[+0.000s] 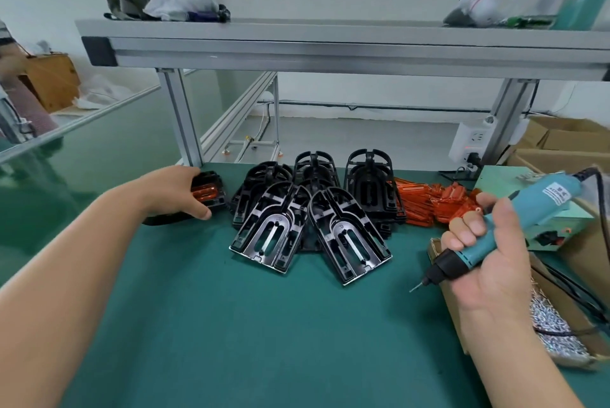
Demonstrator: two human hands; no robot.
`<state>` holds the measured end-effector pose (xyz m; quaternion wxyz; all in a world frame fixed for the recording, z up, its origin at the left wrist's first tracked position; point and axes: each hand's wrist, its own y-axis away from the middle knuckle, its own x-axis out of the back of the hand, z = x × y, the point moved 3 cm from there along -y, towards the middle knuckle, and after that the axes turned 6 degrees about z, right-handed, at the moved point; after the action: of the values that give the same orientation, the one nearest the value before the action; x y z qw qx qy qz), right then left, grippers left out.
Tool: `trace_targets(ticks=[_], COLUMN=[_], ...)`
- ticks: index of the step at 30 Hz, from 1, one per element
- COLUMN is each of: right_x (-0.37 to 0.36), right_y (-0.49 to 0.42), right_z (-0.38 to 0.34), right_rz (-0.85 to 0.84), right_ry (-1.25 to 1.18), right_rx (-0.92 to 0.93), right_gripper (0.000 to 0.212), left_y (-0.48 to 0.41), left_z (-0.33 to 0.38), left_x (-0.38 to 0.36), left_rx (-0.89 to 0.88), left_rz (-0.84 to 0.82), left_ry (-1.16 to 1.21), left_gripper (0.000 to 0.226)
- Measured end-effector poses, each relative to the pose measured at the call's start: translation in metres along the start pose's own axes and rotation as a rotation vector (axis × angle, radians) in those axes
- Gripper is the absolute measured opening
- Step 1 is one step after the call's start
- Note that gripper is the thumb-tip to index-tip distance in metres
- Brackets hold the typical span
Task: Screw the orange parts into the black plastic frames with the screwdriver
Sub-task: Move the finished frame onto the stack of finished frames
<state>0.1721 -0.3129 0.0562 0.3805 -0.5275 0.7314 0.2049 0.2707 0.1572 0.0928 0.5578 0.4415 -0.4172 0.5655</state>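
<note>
My left hand (178,191) grips a black frame with an orange part fitted in it (209,193) at the far left of the green table, next to the aluminium post. A heap of empty black plastic frames (313,206) lies in the middle, two of them tilted toward me in front. To their right lies a pile of loose orange parts (432,203). My right hand (478,242) holds a teal electric screwdriver (515,219), its bit pointing down and left above the table.
A cardboard box of silver screws (548,321) sits under my right wrist. A teal power unit (541,232) and cardboard boxes (567,143) stand at the right. An aluminium shelf (330,44) spans overhead on posts (180,117). The screwdriver cable (597,183) loops at the right.
</note>
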Motion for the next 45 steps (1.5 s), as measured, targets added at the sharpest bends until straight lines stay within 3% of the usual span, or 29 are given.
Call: trace_targets(ticks=[10,19,31,35,38,39,42,45], right_x=[0.001,0.003,0.005,0.003,0.001,0.001,0.0,0.001], right_y=[-0.002,-0.005,-0.008,-0.006,-0.005,-0.004,-0.004,-0.003], right_z=[0.005,0.007,0.011,0.011,0.009,0.009,0.008,0.008], right_rz=[-0.036,-0.06,-0.093,-0.072,-0.06,-0.058,-0.052,-0.049], right_ry=[0.036,0.038,0.033,0.019,0.0,-0.006,-0.026,-0.033], right_rx=[0.002,-0.003,-0.002,-0.01,-0.011,-0.011,-0.011,-0.017], right_gripper=[0.019,0.019,0.02,0.02,0.017,0.017,0.017,0.017], left_y=[-0.032,-0.038,-0.012,0.014,0.048,0.058,0.078,0.086], left_z=[-0.009,-0.011,0.0,0.022,0.058,0.074,0.124,0.161], left_x=[-0.002,-0.014,-0.022,-0.023,-0.032,-0.039,-0.069,-0.095], left_rx=[0.04,-0.012,-0.04,-0.032,-0.007,-0.005,-0.007,-0.004], left_rz=[-0.057,-0.02,0.106,0.331,0.553,0.548,0.326,0.17], left_ry=[-0.053,-0.107,-0.103,0.021,0.268,0.369,0.635,0.635], left_gripper=[0.09,0.073,0.072,0.052,0.016,0.007,0.015,0.022])
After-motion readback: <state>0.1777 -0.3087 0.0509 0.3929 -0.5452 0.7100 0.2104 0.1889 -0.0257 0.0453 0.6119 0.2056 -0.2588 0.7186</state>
